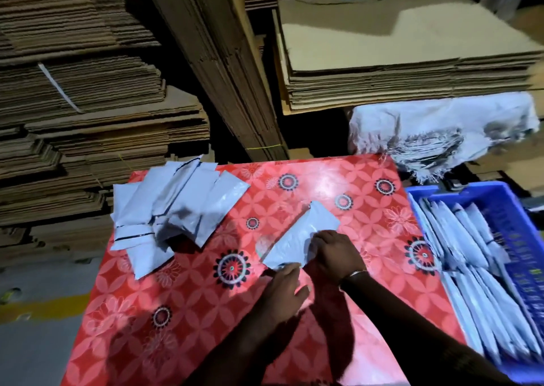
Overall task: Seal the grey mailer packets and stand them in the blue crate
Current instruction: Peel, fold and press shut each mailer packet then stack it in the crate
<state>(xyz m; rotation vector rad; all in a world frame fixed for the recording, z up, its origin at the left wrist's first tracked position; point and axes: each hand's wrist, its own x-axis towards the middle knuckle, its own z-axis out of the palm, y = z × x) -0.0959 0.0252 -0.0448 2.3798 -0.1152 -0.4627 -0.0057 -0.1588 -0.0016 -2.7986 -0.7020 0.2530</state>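
One grey mailer packet (297,238) lies tilted on the red flowered table (206,312), near its middle. My right hand (335,256) grips the packet's near right edge with curled fingers. My left hand (282,291) pinches the packet's near corner from below. A loose pile of grey mailer packets (173,206) lies at the table's far left. To the right of the table stands the blue crate (506,209), with several grey packets (471,268) standing on edge inside it.
Stacks of flattened cardboard (88,106) rise behind and to the left of the table. A white woven sack (435,132) hangs under a cardboard stack at the back right. Grey floor with a yellow line (44,306) lies to the left.
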